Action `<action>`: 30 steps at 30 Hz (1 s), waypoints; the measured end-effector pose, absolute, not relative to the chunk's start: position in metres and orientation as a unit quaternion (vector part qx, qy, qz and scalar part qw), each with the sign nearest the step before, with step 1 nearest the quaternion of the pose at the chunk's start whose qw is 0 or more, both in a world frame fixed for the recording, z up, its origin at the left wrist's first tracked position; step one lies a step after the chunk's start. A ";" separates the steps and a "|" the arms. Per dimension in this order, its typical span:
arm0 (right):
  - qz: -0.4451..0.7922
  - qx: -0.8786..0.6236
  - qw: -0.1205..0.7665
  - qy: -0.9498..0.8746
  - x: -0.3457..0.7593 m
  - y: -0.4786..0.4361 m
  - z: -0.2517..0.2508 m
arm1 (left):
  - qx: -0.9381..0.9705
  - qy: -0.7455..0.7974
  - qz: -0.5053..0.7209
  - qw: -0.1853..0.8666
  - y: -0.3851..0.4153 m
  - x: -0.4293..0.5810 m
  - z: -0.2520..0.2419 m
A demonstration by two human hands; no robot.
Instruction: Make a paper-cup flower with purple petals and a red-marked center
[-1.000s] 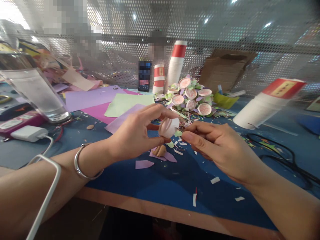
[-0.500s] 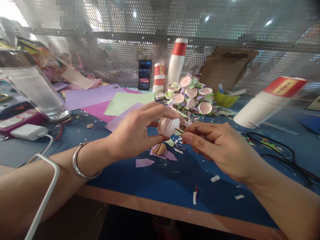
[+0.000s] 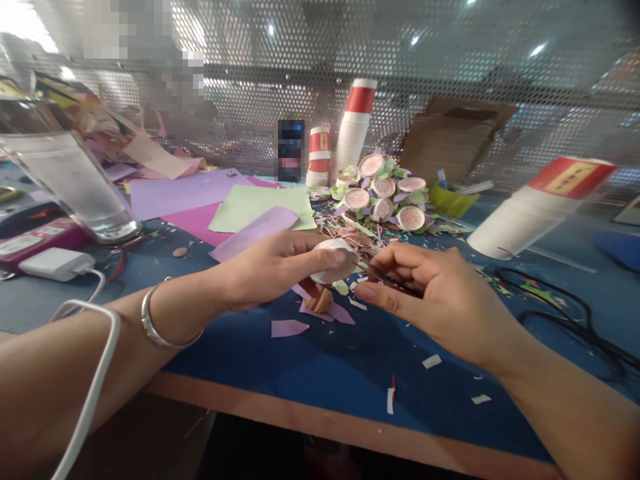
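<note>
The two hands are apart but near each other above the desk (image 3: 300,373). The left hand (image 3: 265,270) is closed on a small white paper disc (image 3: 334,273), matte and rounded, with the thumb pressed across its face. The right hand (image 3: 435,287) pinches a slim, dark tool (image 3: 384,276), thin and hard-edged, pointed at the disc's rim; whether its tip touches cannot be told. A smooth silvery bangle (image 3: 150,320) rings the left wrist.

Just below the disc lies a folded tan paper piece (image 3: 321,301), ridged, on flat purple paper. Beside it is a purple paper strip (image 3: 289,328) with one pointed end. Small white scraps dot the blue desktop.

Beyond the hands, flat sheets overlap: a pale green sheet (image 3: 265,207) lies over magenta and purple ones. To their right rises a cluster of round cup bases (image 3: 383,190), red-patterned inside, with leafy paper bits between them. Tall, ribbed stacks of nested paper cups stand behind it, and another cup stack (image 3: 540,207) tilts at the right. A clear glass vessel (image 3: 75,180) stands at the left. A perforated metal panel (image 3: 240,87) closes the back, with brown corrugated cardboard (image 3: 450,140) against it.
</note>
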State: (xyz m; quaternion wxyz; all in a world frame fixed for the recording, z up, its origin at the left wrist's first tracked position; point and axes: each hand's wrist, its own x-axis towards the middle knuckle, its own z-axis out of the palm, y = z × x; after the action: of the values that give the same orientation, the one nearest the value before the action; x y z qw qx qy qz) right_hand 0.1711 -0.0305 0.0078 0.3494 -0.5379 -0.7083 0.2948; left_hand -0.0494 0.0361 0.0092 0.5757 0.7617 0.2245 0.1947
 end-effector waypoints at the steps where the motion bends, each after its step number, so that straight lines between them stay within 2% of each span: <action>1: 0.280 -0.542 0.340 -0.715 0.171 -0.030 0.008 | 0.775 0.240 0.201 0.549 0.037 -0.049 0.009; 6: 0.215 -0.549 0.344 -0.731 0.172 -0.029 0.006 | 0.833 0.333 0.248 0.366 0.038 -0.050 0.008; 13: 0.264 -0.511 0.378 -0.725 0.167 -0.026 -0.001 | 0.869 0.325 0.171 0.330 0.028 -0.046 0.008; 20: 0.317 -0.503 0.339 -0.730 0.166 -0.029 -0.002 | 0.848 0.349 0.108 0.385 0.025 -0.046 0.007; 30: 0.414 -0.478 0.342 -0.695 0.166 -0.031 0.003 | 0.801 0.295 0.089 0.514 0.027 -0.049 0.004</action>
State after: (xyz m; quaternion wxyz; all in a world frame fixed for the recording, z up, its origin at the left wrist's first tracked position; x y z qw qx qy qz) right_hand 0.1660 -0.0314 0.0035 0.3422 -0.4777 -0.6952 0.4141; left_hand -0.0491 0.0274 0.0040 0.5141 0.8006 0.2947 0.0886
